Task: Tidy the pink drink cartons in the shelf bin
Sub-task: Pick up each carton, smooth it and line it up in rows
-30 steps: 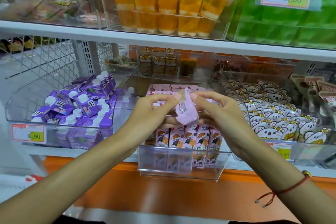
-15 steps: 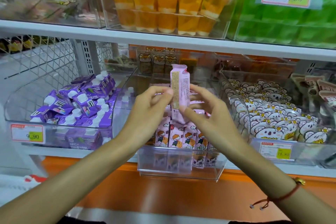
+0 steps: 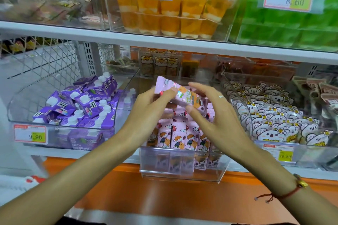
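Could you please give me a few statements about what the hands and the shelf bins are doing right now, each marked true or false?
1. The left hand grips a pink drink carton held above the clear bin. True.
2. The held carton stands upright. False: it lies tilted, nearly on its side.
3. Pink cartons stand in a row at the front of the bin. True.
4. The purple cartons are to the right of the pink ones. False: they fill the bin on the left.
5. The right hand is far from the carton. False: its thumb touches the carton's underside, fingers extended above it.
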Available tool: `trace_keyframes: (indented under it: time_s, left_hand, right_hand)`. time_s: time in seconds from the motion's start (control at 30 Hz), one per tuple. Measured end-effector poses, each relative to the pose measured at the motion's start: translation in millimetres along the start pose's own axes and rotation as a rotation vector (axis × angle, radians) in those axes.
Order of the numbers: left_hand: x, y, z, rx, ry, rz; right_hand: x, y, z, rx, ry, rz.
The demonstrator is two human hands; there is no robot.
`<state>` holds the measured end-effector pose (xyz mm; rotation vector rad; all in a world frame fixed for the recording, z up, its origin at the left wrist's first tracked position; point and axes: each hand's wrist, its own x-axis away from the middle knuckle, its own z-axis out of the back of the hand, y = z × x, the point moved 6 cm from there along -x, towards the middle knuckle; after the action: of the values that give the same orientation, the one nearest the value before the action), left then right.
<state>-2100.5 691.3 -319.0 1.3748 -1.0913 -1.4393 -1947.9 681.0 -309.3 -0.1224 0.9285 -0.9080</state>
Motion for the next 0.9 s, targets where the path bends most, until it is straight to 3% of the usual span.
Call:
trace_keyframes:
  time_s: [0.17,0.27,0.37,0.57,0.9]
  left_hand:
    - [-1,2,10,-0.105,-0.013,-0.072]
    - [-10,4,25,-0.076,0.103,-0.107]
    - [-29,0,32,-0.056,0.162,-0.067]
    - [-81,-20,2,-0.22,0.062,0.068]
    - [-132,-23,-34,-0.813,-0.121,-0.018]
  right_hand:
    - [0,7,5,-0.017,0.004,0.005]
    - [0,17,11,-0.105,0.064,-0.097]
    - [7,20,8,-0.017,-0.047,-0.117]
    - [27,14,-12,0.428,-0.445,0.067]
    - [29,17,-15,0.403,-0.481,0.09]
